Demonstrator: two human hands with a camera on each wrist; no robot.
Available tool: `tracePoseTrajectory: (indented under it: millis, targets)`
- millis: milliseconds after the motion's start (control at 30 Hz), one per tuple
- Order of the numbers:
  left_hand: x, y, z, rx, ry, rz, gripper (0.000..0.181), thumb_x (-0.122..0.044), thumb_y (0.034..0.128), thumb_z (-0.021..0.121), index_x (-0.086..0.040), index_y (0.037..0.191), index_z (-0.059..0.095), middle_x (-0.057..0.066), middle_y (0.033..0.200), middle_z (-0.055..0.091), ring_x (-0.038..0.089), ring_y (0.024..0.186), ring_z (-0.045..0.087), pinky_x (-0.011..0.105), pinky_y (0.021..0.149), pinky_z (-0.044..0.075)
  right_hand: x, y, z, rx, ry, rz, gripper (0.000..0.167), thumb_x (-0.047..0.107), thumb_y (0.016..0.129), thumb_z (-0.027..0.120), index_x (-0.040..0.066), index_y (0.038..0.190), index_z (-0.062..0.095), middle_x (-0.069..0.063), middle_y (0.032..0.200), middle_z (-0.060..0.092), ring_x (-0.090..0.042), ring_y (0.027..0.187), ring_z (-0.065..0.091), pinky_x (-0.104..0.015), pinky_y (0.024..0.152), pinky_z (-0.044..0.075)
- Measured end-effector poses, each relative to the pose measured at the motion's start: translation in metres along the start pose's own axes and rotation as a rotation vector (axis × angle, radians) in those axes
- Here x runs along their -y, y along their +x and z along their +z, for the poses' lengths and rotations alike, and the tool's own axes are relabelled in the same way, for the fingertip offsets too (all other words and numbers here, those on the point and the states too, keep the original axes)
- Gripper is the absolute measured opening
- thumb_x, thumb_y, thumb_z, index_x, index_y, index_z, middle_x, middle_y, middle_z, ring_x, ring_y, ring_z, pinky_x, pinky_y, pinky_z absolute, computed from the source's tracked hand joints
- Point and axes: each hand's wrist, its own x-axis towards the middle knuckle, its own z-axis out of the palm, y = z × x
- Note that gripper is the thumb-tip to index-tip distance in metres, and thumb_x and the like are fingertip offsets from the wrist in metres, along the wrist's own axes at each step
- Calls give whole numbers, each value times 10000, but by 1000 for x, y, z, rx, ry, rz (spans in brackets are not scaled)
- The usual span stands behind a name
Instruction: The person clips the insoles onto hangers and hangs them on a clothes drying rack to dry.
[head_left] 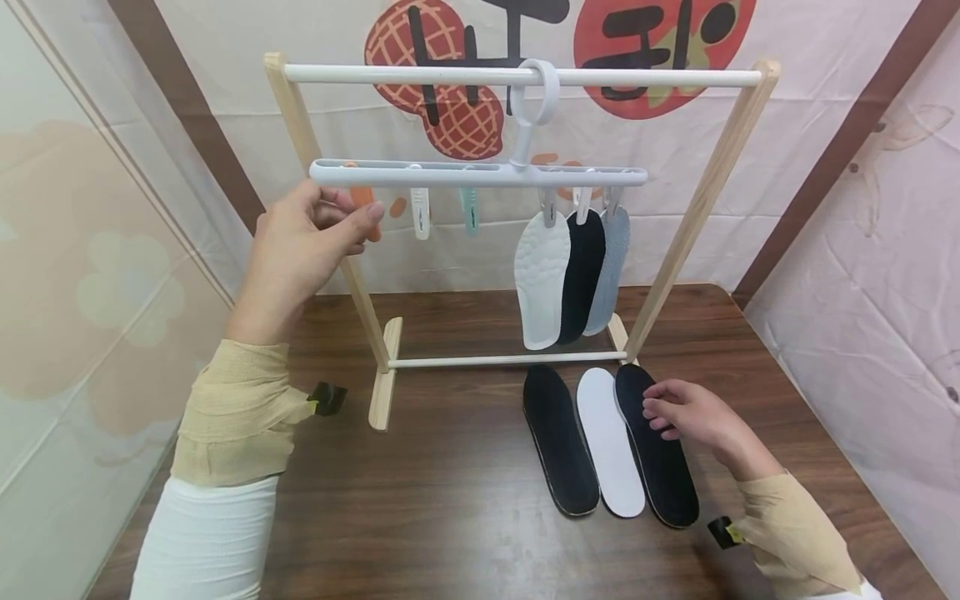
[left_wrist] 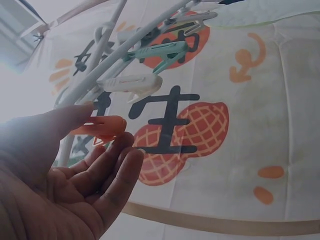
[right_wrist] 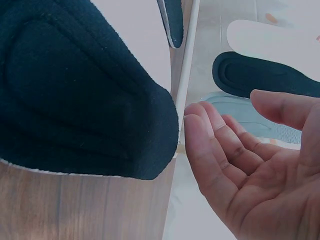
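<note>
My left hand [head_left: 296, 246] pinches an orange clothes peg [left_wrist: 102, 127] at the left end of a pale hanger [head_left: 480, 173]. White [head_left: 420, 215] and mint [head_left: 469, 210] pegs hang beside it, gripping nothing. At the hanger's right, pegs hold a white insole [head_left: 542, 279], a black one [head_left: 582, 279] and a grey-blue one [head_left: 609, 271]. On the table lie a black insole [head_left: 557, 442], a white insole [head_left: 611, 446] and another black insole [head_left: 663, 471] overlapping the white one's edge. Over that last insole is my right hand [head_left: 697, 412], fingers loosely bent around nothing.
A wooden stand with a white top bar [head_left: 645, 78] carries the hanger by its hook [head_left: 551, 92]. Its feet [head_left: 385, 375] rest on a brown wooden table [head_left: 420, 500]. Behind it hangs a printed cloth [head_left: 300, 25].
</note>
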Motion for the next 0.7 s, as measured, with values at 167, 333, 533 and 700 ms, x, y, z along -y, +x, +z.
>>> tracePoseTrajectory:
  millis: [167,333,533,700]
  targets:
    - [-4,1,2,9,-90,23,461,-494,879,754,-199,1207,619,-58,841,728,91,843,696,201,749,563,-4,-2,-2,-11,-9,19,414,167,1036,565,-131,1315,501,-263,1126,679,-229,910,691,-362,766,589]
    - [-7,1,3,-2,-108,41,419,-449,894,758,-207,1214,637,-71,812,715,86,821,689,201,754,556,-8,-4,-3,-19,-16,40,418,169,1034,569,-127,1322,501,-253,1129,681,-212,909,688,-350,766,588]
    - [-9,0,2,-17,-116,59,378,-433,902,756,-213,1189,646,-108,779,697,57,813,680,206,788,529,-11,-7,-4,-18,-13,47,418,163,1033,566,-136,1317,499,-268,1134,678,-219,912,688,-352,766,588]
    - [-10,-1,1,-22,-116,79,342,-410,919,741,-216,1185,649,-106,762,687,71,800,665,213,787,504,-13,-9,-4,-27,-26,61,415,163,1032,566,-134,1314,498,-253,1118,676,-209,892,671,-352,752,585]
